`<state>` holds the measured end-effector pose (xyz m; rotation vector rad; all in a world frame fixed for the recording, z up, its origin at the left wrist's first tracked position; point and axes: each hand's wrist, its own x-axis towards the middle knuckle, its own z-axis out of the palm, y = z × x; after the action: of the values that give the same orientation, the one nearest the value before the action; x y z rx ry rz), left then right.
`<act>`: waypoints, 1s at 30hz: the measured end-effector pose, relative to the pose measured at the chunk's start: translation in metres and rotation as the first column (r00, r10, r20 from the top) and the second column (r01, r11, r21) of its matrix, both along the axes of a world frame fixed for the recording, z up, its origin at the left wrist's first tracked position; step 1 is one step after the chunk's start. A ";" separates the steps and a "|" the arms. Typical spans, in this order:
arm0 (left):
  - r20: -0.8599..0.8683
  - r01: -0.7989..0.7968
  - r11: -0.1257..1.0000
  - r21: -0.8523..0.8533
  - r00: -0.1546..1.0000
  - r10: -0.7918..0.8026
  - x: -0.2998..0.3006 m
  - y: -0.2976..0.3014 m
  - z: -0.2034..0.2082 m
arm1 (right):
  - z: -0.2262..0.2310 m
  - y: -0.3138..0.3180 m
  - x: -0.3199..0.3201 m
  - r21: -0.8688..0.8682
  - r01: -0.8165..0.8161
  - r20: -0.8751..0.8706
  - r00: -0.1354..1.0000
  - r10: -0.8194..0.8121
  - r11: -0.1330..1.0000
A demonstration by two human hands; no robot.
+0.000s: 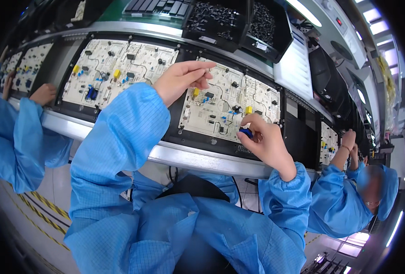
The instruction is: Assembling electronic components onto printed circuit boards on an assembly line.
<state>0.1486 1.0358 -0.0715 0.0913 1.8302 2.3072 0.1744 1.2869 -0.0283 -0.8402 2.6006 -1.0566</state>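
Observation:
My right hand (267,142) pinches a dark blue block-shaped component (245,132) between thumb and fingers, just over the front right part of a cream circuit board (195,119). Above that board's far left corner is my left hand (182,81), its fingertips pressed together. Whatever they hold, if anything, is too small to make out. The board lies in a black frame (202,138) and carries yellow blocks, blue discs and black cylindrical parts. A second, similar circuit board (115,55) lies to the left, with a dark blue component (91,93) seated near its front edge.
Black bins (216,25) of small dark parts stand behind the boards, beside a white ribbed tray (291,68). A metal rail (193,157) runs along the front. Co-workers in blue work at both sides, one's hand (43,94) at left, another's arm (342,155) at right.

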 end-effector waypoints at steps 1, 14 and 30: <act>-0.009 0.011 1.000 0.024 1.000 -0.011 -0.002 -0.002 -0.001 | -0.006 0.001 -0.003 0.080 -0.039 -0.003 0.999 0.039 0.996; -0.017 -0.148 0.988 0.033 0.989 0.149 0.000 0.003 0.009 | -0.019 -0.007 -0.019 0.091 -0.102 0.051 0.994 0.097 0.991; 0.077 -0.121 0.971 0.207 0.991 0.107 0.001 0.008 0.015 | -0.024 -0.010 -0.025 0.106 -0.093 0.011 0.996 0.093 0.990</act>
<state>0.1494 1.0442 -0.0566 -0.0605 1.5926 2.5460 0.1492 1.2773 -0.0527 -0.9213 2.5594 -0.8865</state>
